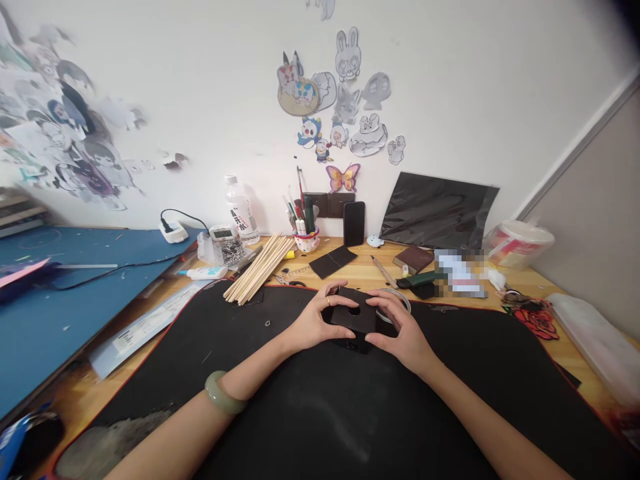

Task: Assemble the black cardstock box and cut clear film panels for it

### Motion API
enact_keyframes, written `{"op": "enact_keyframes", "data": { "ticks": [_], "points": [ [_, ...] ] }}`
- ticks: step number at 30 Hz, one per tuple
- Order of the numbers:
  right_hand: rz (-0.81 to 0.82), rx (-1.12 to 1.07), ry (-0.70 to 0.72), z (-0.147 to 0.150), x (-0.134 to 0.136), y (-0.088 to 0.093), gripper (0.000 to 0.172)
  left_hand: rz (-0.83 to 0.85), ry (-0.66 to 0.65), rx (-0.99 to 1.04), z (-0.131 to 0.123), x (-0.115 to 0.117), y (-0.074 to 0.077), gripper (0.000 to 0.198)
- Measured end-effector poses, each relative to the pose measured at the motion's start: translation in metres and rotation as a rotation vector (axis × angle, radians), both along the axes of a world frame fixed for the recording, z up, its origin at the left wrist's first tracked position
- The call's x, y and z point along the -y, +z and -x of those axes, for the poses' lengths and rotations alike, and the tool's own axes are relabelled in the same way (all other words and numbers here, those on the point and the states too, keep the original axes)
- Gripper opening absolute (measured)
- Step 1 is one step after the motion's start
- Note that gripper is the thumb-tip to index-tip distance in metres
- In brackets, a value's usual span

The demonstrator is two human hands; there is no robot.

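Observation:
A small black box with a round hole in its top sits on the black desk mat. My left hand grips its left side, fingers over the top edge and thumb at the front. On the opposite side my right hand holds the box the same way, thumb near its front right corner. Partly behind my right fingers lies a roll of clear tape. The box's underside and back are hidden.
Left of the box lies a bundle of wooden sticks. Behind are a pen cup, a dark phone and a black card. A water bottle stands back left. A brown block and a paper tub are at right.

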State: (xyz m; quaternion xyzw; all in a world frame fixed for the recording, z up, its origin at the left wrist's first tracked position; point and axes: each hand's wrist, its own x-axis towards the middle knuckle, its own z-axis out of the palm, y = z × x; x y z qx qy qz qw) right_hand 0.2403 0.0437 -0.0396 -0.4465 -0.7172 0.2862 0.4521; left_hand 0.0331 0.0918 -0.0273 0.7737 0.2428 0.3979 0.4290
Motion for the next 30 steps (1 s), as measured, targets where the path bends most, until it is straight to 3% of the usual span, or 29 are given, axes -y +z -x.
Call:
{"op": "enact_keyframes", "data": {
  "ticks": [30],
  "points": [
    [0.0,0.16,-0.022,-0.005,0.0,0.011,0.042,0.039,-0.007,-0.019,0.001,-0.001,0.003,0.048]
  ]
}}
